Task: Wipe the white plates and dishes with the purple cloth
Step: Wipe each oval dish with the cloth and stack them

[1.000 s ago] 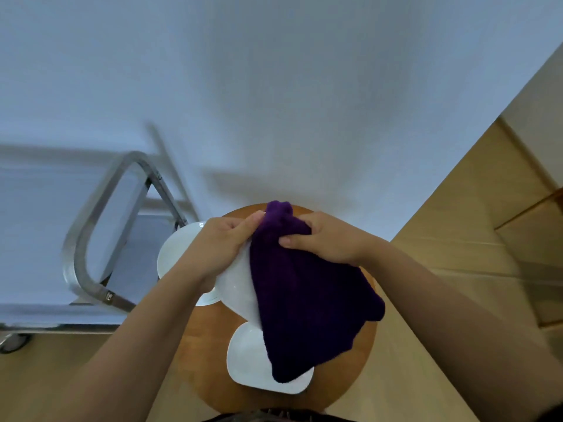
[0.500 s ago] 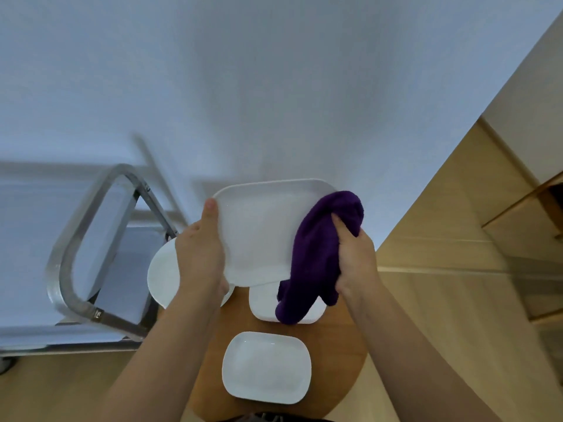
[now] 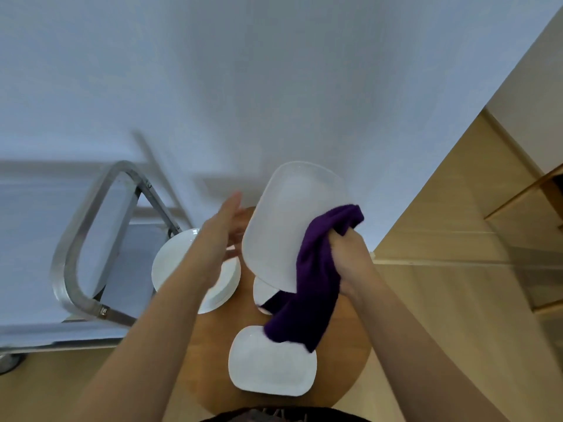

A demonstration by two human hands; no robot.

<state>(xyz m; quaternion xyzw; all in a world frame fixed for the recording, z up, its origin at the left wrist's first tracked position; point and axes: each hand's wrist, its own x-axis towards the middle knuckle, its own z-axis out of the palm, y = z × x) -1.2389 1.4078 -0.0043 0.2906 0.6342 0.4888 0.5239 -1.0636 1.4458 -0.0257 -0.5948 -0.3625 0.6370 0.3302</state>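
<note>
A white wall (image 3: 274, 86) fills the far half of the view, with wooden floor (image 3: 457, 269) open to the right. At the left stands a metal cart (image 3: 70, 239), its tubular frame edge just beside the round wooden tabletop (image 3: 344, 345). The tabletop carries a round white plate (image 3: 170, 263) overhanging its left edge, a small rectangular dish (image 3: 268, 367) near its front edge, and another white dish (image 3: 262, 292), mostly hidden. Bare wood shows at the right rim.

Lifted above the tabletop, a large rectangular white plate (image 3: 286, 226) is tilted, its far edge toward the wall. The purple cloth (image 3: 313, 287) lies against its right edge and hangs down over the near dishes. The right hand (image 3: 350, 257) clutches the cloth in curled fingers, apparently pinching the plate's rim through it. The left hand (image 3: 219, 239) is spread with straight fingers at the plate's left edge; motion blur hides whether it touches.
</note>
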